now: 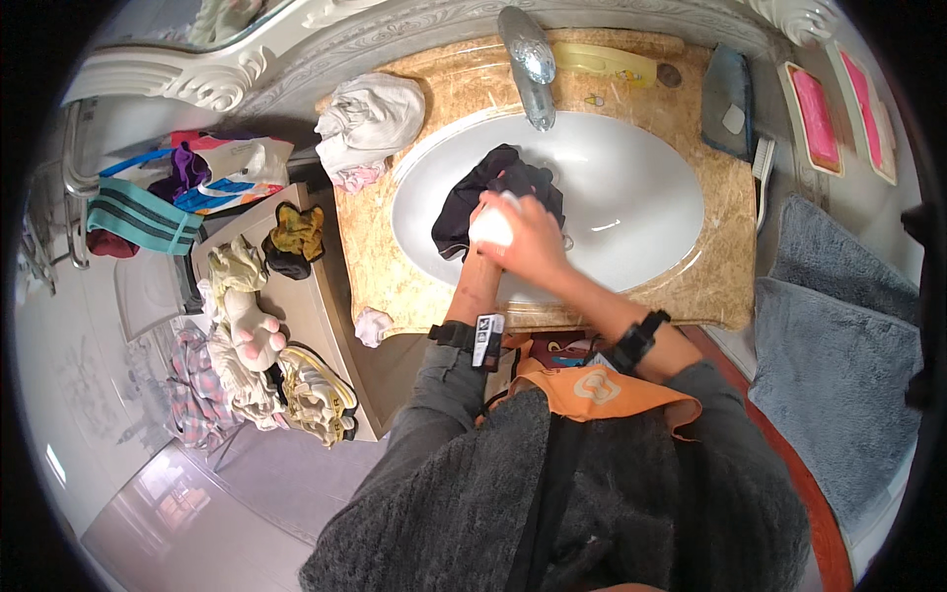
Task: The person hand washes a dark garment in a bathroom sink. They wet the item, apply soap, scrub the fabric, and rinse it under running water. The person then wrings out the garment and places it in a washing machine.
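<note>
A black garment (473, 196) lies bunched in the left half of the white oval sink (644, 200). My left hand (490, 228) is above the garment's near side, strongly lit and partly covered by my right hand. My right hand (538, 240) reaches in from the right and crosses over the left one, its fingers bent. A small whitish patch (509, 198) shows at the fingers, too blurred to name. Whether either hand grips the cloth is hidden. Beyond the sink's far rim stands the metal faucet (534, 74), its spout pointing at the bowl.
White cloth (373, 115) lies heaped on the left of the marble-patterned counter (729, 244). A drawer cabinet (325, 296) at left carries several clothes and a pair of sneakers (314, 392). Grey towels (836, 385) hang at right. A white-bristled brush (763, 170) stands by the counter's right edge.
</note>
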The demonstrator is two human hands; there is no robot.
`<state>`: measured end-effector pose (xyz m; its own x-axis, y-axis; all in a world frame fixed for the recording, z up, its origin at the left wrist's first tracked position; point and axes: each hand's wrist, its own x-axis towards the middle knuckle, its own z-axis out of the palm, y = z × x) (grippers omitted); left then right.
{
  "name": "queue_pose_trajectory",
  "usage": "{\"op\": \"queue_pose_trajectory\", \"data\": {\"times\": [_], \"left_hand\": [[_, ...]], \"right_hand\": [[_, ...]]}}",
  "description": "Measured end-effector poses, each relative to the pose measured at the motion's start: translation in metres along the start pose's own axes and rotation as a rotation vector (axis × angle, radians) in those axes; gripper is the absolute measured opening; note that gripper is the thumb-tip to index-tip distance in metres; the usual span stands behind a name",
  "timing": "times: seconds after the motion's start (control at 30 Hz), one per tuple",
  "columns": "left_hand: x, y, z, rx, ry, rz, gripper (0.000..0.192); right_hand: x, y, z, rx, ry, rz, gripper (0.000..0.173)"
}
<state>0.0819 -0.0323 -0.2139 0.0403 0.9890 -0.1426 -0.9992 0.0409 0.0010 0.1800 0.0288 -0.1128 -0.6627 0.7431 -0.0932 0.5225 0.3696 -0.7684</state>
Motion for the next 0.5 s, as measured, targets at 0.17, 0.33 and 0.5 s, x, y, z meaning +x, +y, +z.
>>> {"op": "queue_pose_trajectory", "data": {"times": [0.17, 0.33, 0.5], "left_hand": [[-0.004, -0.001, 0.005, 0.044, 0.534, 0.105, 0.041], [0.015, -0.018, 0.005, 0.420, 0.871, 0.337, 0.039], [0.026, -0.012, -0.004, 1.198, 1.167, 0.199, 0.053]], "right_hand": [[0.003, 0.021, 0.029, -0.331, 0.398, -0.157, 0.061], [0.057, 0.090, 0.051, 0.631, 0.046, 0.492, 0.058], [0.018, 0.085, 0.033, 1.354, -0.126, 0.562, 0.056]]}}
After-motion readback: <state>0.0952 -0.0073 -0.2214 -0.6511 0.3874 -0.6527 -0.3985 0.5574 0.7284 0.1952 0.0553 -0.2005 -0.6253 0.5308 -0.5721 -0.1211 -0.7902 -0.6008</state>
